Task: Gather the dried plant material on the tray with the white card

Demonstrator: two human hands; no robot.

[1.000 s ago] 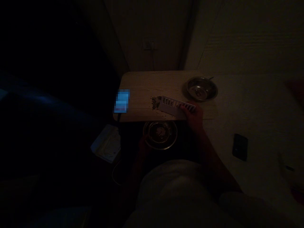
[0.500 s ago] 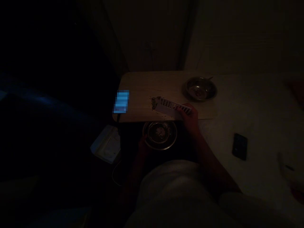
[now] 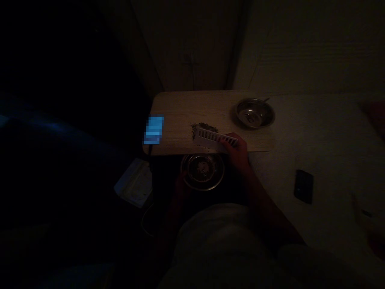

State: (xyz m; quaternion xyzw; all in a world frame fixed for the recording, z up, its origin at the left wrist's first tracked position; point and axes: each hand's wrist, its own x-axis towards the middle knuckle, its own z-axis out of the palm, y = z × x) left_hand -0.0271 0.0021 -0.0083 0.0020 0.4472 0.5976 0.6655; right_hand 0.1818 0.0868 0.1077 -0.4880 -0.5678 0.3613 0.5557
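My right hand (image 3: 236, 149) is closed around one end of a long white slotted plastic piece (image 3: 212, 138). The piece stands on the small wooden table (image 3: 177, 106), its far end beside a scatter of dark crumbs (image 3: 207, 127). Just below the table's front edge is a round metal dish (image 3: 207, 187) with dark bits and a pale patch inside. At the dish's left rim my left hand (image 3: 181, 180) grips it, though the fingers are mostly lost in the dark.
A metal bowl (image 3: 255, 114) with a utensil handle stands at the table's right end. A lit, blurred screen (image 3: 154, 129) is at the left end. To the right lies a dark phone (image 3: 303, 186). A pale box-like object (image 3: 135, 182) sits low on the left. The room is very dim.
My right hand has drawn the slotted piece slightly left and towards me. More crumbs now show behind it. The dish and my left hand have stayed in place.
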